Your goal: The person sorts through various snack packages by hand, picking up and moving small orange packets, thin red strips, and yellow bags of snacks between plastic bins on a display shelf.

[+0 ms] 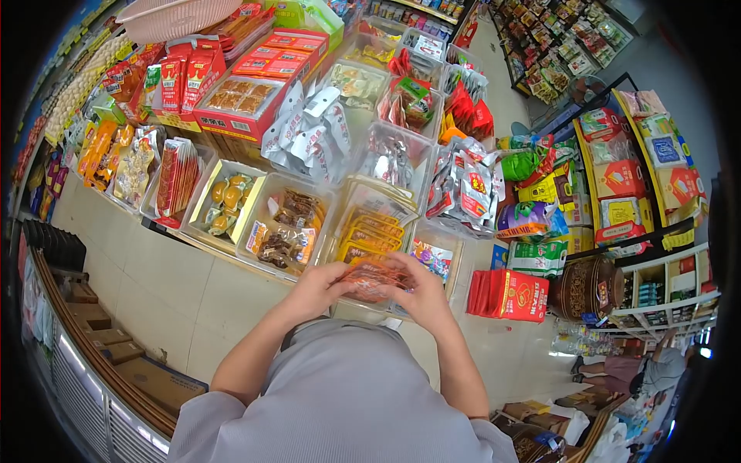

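Between my two hands is a small stack of red-orange snack packets (370, 281), held just in front of my body. My left hand (320, 287) grips its left side, and my right hand (423, 292) has its fingers closed round the right side. Just beyond them stands a clear plastic bin (332, 245) with yellow-edged packets (373, 233) standing in a row. Right of that bin, another bin holds blue and white printed packets (432, 258), partly covered by my right hand. Brown snack packets (292, 224) fill the bin to the left.
Silver pouches (310, 133) and red boxes (245, 100) are piled farther back on the display. A red gift bag (509, 295) and a dark brown jar (580, 287) stand on the floor at right. Shelves (617, 177) rise behind. Another person (662, 370) is at far lower right.
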A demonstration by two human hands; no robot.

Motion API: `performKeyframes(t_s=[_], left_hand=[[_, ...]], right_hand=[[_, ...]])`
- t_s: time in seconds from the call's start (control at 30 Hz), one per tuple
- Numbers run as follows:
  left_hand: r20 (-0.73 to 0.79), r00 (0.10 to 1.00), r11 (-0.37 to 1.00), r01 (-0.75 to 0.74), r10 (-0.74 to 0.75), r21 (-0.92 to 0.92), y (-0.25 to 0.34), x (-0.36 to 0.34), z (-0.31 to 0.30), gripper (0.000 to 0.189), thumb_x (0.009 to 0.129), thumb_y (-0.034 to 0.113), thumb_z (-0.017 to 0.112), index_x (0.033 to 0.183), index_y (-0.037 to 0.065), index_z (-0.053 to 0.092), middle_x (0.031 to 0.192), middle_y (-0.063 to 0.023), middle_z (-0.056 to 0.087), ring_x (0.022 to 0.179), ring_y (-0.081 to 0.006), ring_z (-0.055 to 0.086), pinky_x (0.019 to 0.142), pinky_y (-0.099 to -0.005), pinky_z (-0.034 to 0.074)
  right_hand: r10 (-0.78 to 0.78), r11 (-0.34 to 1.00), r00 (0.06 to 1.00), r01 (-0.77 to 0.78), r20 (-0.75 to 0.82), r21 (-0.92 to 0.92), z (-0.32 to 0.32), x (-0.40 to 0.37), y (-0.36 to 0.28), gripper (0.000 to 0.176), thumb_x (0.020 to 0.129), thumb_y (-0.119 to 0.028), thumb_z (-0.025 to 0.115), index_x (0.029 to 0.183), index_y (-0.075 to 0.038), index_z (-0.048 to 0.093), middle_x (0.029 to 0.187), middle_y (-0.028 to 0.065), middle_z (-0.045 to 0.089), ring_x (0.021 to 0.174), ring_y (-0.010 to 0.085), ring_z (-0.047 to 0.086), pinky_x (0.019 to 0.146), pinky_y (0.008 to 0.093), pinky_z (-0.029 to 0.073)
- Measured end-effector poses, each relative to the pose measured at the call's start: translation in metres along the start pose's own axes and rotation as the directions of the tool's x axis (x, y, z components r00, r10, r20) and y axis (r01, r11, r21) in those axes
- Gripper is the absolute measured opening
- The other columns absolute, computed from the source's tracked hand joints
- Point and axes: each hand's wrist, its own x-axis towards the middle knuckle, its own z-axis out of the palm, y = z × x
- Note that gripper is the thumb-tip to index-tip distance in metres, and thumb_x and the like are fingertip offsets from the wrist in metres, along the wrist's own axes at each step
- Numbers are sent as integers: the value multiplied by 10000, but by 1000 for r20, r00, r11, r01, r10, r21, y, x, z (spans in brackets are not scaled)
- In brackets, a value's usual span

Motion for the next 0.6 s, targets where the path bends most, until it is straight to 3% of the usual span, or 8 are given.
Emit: performKeyframes(t_s=[0.03, 0.13, 0.23, 0.33, 0.43, 0.53, 0.57, 0.6], left_hand=[[-11, 1000, 997, -9, 9, -75, -4, 0, 1, 253, 946, 45, 693, 1183, -29, 645, 967, -64, 720, 883, -118, 661, 784, -286, 547], [10, 999, 982, 41, -40, -183, -1, 0, -2, 241, 954, 34, 680, 1185, -28, 649, 1013, -52, 720, 923, -116, 671, 803, -272, 557], [86, 991, 985, 111, -100, -136, 20, 4, -8, 296, 949, 34, 685, 1236, -16, 635, 1130, -73, 702, 1027, -123, 659, 899, -290, 542], [-48, 990, 986, -135, 131, -102, 26, 12, -9, 399, 928, 67, 710, 1305, -5, 600, 1254, -97, 664, 1137, -158, 631, 980, -326, 504], [-142, 954, 961, -251, 266, 112, 39, 25, -28, 484, 913, 99, 715, 1361, 0, 560, 1339, -137, 619, 1247, -245, 584, 1064, -378, 447], [-178, 888, 828, -299, 423, 475, 24, 53, -22, 471, 903, 61, 670, 1354, -4, 554, 1344, -170, 593, 1275, -345, 542, 1091, -430, 422], [-137, 888, 780, -300, 438, 549, 16, 63, -18, 460, 899, 46, 652, 1345, -8, 556, 1349, -173, 581, 1279, -355, 527, 1092, -439, 416], [-95, 888, 726, -301, 450, 619, 8, 73, -13, 450, 895, 30, 635, 1336, -12, 557, 1355, -177, 570, 1284, -365, 513, 1094, -448, 411]], right_hand=[[55, 996, 998, -54, -11, 77, 0, 0, -1, 501, 850, -146, 790, 1308, -36, 619, 1186, 139, 704, 983, 192, 700, 835, 319, 558], [50, 998, 992, -45, 113, -40, -12, 0, -9, 488, 862, -163, 791, 1307, -37, 636, 1140, 116, 725, 998, 132, 683, 836, 303, 550], [212, 975, 961, -220, 178, 26, -12, -1, -19, 432, 887, -162, 771, 1283, -25, 663, 1051, 92, 755, 942, 113, 688, 823, 283, 545], [69, 996, 998, -69, -2, -52, -19, -2, -23, 254, 891, -67, 760, 1130, 12, 733, 985, 74, 763, 913, 116, 687, 842, 275, 539], [-70, 988, 969, 100, -236, 119, -30, 5, -33, 217, 898, -22, 735, 1109, 32, 731, 1011, 70, 761, 924, 106, 681, 853, 276, 534], [-231, 973, 923, 211, -308, -97, -44, 18, -13, 315, 913, -79, 726, 1214, 7, 702, 1035, 70, 768, 914, 85, 685, 811, 271, 538], [-227, 974, 920, 207, -318, -94, -43, 22, -15, 271, 903, -49, 729, 1170, 0, 714, 1058, 84, 760, 909, 113, 695, 807, 278, 542], [-316, 948, 893, 278, -322, -158, -41, 27, -12, 257, 896, -38, 732, 1150, -4, 717, 1053, 90, 757, 899, 130, 700, 803, 280, 543]])
